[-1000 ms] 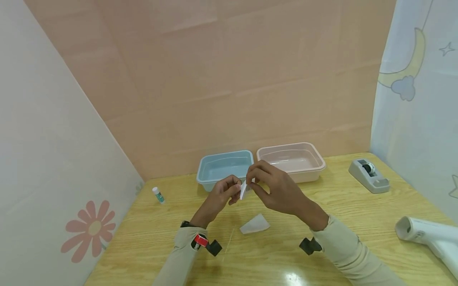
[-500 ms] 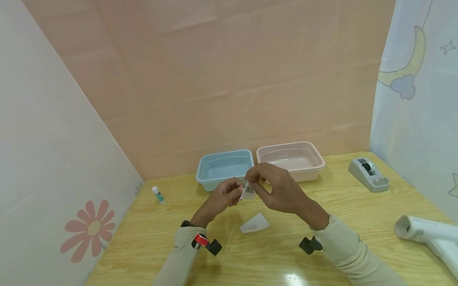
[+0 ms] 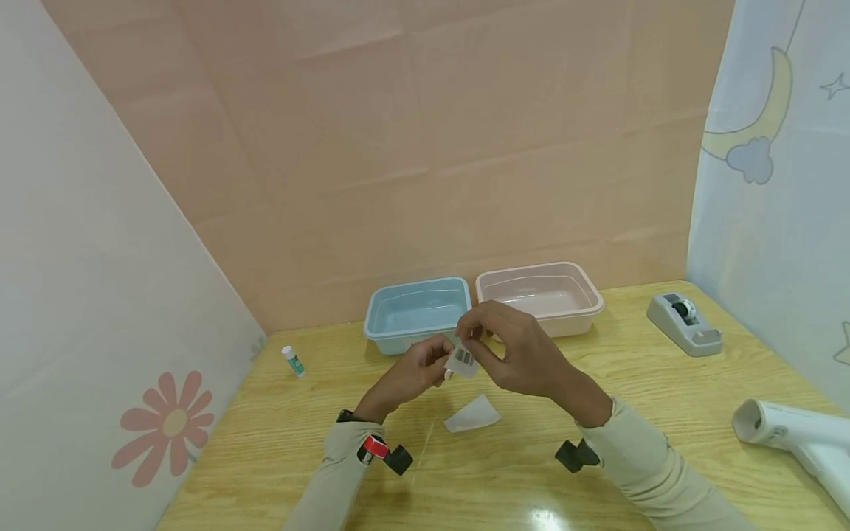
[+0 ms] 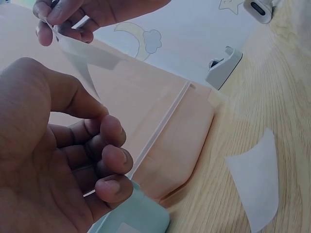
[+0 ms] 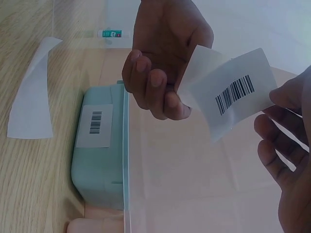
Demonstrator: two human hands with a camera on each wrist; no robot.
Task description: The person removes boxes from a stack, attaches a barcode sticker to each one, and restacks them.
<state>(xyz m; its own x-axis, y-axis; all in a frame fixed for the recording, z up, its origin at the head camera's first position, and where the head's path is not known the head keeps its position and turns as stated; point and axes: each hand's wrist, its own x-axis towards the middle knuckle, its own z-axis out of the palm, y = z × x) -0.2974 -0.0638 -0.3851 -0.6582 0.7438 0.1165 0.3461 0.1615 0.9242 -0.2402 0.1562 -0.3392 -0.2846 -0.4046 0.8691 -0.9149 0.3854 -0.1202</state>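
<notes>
A white barcode label (image 5: 228, 104) hangs at a slant from my right hand (image 3: 524, 350), whose thumb and fingertips pinch one edge. Behind it, a plain white piece, perhaps backing paper (image 5: 199, 63), is pinched between the thumb and curled fingers of my left hand (image 3: 412, 369). In the right wrist view the two pieces overlap; whether they still stick together I cannot tell. Both hands are raised above the table, in front of the blue bin (image 3: 398, 344). Another barcode label (image 5: 94, 126) is on that bin's wall. A loose white paper piece (image 3: 473, 414) lies below my hands.
Right of the blue bin stands a pink bin (image 3: 574, 324). A glue stick (image 3: 294, 361) is at the left, and a grey tape dispenser (image 3: 684, 324) at the right. Rolled white sheets (image 3: 790, 431) lie on the right edge of the wooden table (image 3: 319, 428).
The label between my hands has turned from edge-on until its barcode face shows in the head view. My left hand has shifted slightly right and down; the right has barely moved.
</notes>
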